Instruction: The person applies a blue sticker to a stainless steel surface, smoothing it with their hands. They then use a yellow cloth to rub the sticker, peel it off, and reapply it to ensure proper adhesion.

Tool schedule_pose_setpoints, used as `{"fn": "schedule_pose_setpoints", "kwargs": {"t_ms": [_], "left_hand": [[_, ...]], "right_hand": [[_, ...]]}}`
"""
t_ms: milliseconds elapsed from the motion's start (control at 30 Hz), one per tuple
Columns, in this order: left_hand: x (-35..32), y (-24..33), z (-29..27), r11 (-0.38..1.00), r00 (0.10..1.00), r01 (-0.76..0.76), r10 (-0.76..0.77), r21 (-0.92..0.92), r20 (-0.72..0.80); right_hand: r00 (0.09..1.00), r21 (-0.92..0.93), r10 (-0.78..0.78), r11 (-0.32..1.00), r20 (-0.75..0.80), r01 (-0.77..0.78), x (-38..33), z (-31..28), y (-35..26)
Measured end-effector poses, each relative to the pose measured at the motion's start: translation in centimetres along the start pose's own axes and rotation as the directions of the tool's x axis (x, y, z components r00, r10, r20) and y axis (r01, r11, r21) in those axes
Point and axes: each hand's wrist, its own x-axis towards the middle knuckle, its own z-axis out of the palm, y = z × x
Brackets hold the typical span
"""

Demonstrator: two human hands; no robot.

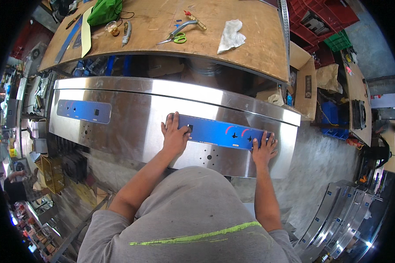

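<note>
A long stainless steel panel [131, 109] spans the space in front of me. Near its right half lies a blue control label [210, 130] with cut-outs and red arcs. My left hand [174, 136] rests on the label's left end, fingers spread, the index finger by a square cut-out. At the right end my right hand [263, 148] lies with fingers apart, pressing flat on the label's edge and the metal. Neither hand grips anything. Another blue label [84, 111] sits flat on the panel's left end. Small round holes [209, 157] pierce the steel below the nearer label.
Beyond the panel, a wooden table [162, 26] holds green-handled scissors [179, 38], a utility knife [127, 33], a white cloth [231, 36] and a green bag [104, 12]. A cardboard box [306, 87] stands right of it. More steel panels [333, 219] lean at lower right.
</note>
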Motion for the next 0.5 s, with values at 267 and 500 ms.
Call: {"fn": "schedule_pose_setpoints", "kwargs": {"t_ms": [267, 500], "left_hand": [[1.1, 1.8, -1.4, 0.997, 0.992, 0.064, -0.069, 0.050, 0.102], [1.3, 2.2, -1.9, 0.995, 0.989, 0.076, -0.084, 0.066, 0.120]], "right_hand": [[0.999, -0.015, 0.018, 1.000, 0.027, -0.017, 0.2, -0.2, -0.1], [0.999, -0.016, 0.020, 1.000, 0.027, -0.020, 0.1, -0.5, -0.3]]}}
